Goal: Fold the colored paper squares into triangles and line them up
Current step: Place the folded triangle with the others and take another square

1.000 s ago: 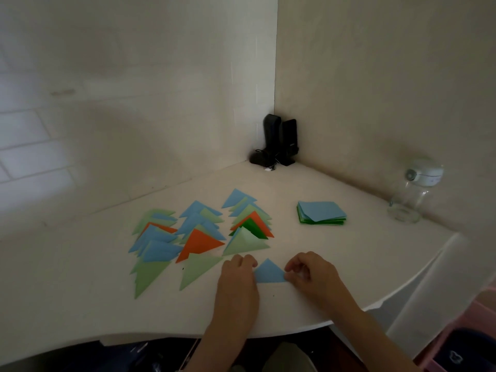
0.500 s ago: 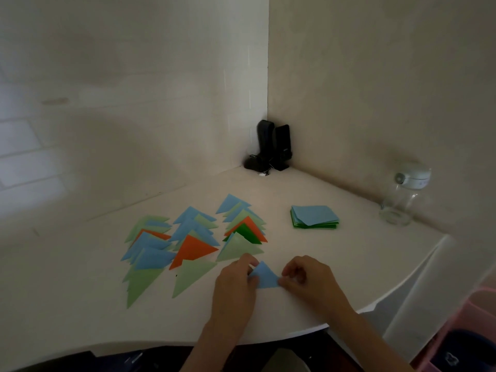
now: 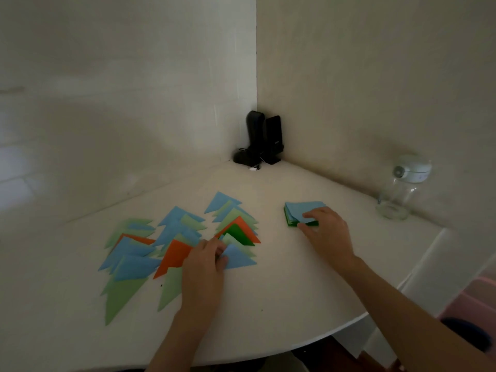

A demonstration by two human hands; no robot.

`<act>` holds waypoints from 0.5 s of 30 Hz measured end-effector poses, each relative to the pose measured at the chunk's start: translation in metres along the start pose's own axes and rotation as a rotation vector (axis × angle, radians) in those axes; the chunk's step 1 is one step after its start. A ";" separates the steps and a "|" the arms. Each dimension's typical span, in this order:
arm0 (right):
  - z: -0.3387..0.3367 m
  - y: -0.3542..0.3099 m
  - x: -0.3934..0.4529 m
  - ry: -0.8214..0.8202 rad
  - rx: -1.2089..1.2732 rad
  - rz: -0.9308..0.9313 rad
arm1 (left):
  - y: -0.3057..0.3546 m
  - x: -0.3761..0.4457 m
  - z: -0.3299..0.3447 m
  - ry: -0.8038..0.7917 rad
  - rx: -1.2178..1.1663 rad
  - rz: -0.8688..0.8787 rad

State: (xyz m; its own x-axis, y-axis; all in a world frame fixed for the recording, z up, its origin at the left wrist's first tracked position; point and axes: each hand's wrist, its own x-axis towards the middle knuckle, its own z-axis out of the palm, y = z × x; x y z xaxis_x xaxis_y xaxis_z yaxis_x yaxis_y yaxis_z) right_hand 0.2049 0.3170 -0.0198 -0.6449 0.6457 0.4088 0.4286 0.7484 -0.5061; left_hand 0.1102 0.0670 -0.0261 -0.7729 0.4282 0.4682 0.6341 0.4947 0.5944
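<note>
The left hand (image 3: 205, 260) is pinching a folded blue triangle (image 3: 237, 257) at the near end of the right-hand row of triangles (image 3: 236, 224) on the bench (image 3: 268, 304), seemingly placing it. The right hand (image 3: 326, 232) is resting on the stack of squares (image 3: 302, 213), fingers curling round the top blue sheet's near edge. Next, I'd judge, comes lifting that one sheet alone.

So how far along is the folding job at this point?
Well along: three overlapping rows of folded triangles already lie on the white table. In hand: the left hand sets a blue triangle at the near end of the right row, while the right hand takes the top blue sheet from the stack of unfolded squares. That stack is left.
</note>
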 end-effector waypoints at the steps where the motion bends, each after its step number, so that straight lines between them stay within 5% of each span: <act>1: 0.002 0.000 0.003 -0.023 -0.016 0.008 | -0.001 0.000 0.001 0.011 0.010 0.000; 15: 0.006 -0.005 0.006 0.035 -0.092 0.027 | 0.018 -0.024 0.004 0.054 0.011 0.189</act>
State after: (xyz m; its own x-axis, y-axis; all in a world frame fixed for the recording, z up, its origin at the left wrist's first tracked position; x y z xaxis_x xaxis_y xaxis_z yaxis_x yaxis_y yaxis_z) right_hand 0.1953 0.3162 -0.0196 -0.6102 0.6697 0.4232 0.5028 0.7402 -0.4465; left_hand 0.1403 0.0682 -0.0294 -0.6404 0.4731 0.6050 0.7677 0.4176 0.4860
